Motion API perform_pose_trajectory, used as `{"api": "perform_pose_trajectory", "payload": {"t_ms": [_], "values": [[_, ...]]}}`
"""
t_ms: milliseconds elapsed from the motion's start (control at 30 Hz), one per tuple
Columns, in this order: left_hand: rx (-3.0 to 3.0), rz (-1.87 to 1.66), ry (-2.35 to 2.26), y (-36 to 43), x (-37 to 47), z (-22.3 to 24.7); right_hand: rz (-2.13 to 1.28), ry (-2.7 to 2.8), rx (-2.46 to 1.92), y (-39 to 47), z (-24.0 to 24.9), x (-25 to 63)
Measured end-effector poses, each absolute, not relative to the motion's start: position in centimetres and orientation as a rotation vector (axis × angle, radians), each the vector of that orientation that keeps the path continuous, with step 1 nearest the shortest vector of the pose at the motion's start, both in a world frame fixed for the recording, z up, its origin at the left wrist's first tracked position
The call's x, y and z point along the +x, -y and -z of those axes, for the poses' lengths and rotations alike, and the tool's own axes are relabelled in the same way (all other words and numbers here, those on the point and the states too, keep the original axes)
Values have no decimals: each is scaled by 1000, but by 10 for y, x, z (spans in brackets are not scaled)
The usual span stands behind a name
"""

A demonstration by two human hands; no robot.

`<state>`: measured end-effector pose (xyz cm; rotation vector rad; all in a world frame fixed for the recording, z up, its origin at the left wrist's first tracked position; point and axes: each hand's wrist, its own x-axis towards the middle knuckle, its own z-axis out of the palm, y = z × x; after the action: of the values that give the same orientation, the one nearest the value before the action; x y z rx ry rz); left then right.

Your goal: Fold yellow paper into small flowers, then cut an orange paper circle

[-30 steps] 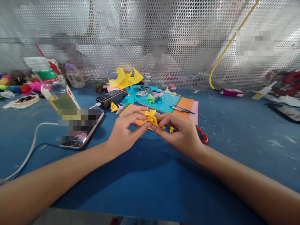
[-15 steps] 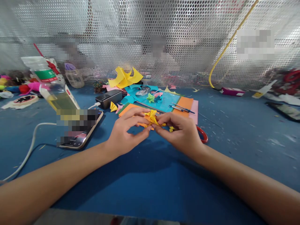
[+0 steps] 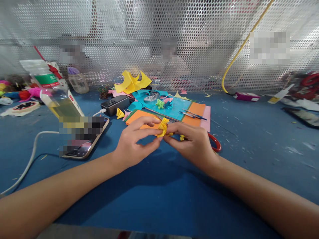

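My left grip (image 3: 134, 142) is pinched on one side of a folded yellow paper piece (image 3: 163, 126), and my right grip (image 3: 193, 138) is clamped on its other side, thumb against curled forefinger. The paper sits between my fingertips, in front of the orange sheets (image 3: 139, 118). I judge this step to be fine shaping of the folds; the next move calls for light, even pressure, one side steadied while the other is worked. Just beyond my right fingers is a small yellow piece (image 3: 182, 137), and by that wrist a red loop (image 3: 217, 143). Farther out on the counter (image 3: 149, 199) lie pens (image 3: 198, 116) and a green folded piece (image 3: 159, 104).
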<state>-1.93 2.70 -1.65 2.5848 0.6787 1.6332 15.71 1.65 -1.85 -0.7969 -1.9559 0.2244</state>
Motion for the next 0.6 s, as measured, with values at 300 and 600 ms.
{"api": "perform_pose_trajectory", "payload": {"t_ms": [300, 600], "values": [[2363, -1518, -815, -27, -19, 18, -266, 1990, -811, -18, 17, 155], [2288, -1475, -848, -27, -19, 19, -447, 1908, -923, -16, 13, 152]]}}
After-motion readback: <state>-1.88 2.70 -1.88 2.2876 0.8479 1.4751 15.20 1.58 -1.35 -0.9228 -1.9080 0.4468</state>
